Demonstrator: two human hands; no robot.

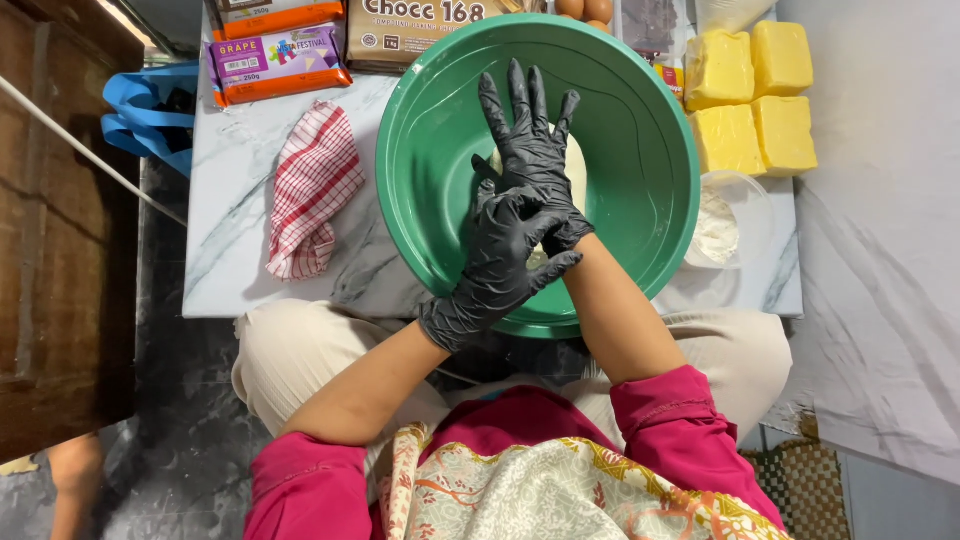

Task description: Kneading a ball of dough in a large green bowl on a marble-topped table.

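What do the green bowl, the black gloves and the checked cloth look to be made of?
Green bowl: likely plastic, with a smooth glossy wall, soft highlights and a thin rolled rim.
Black gloves on the left hand and right hand: thin nitrile or latex by the look, tight and wrinkled with a dull sheen.
Checked cloth: woven fabric, probably cotton, matte and crumpled.

Gloved hands [520,210] over dough [576,165] in green bowl [640,120]

bowl [640,120] on table [240,240], cloth [312,190] left, butter blocks [750,100] right.
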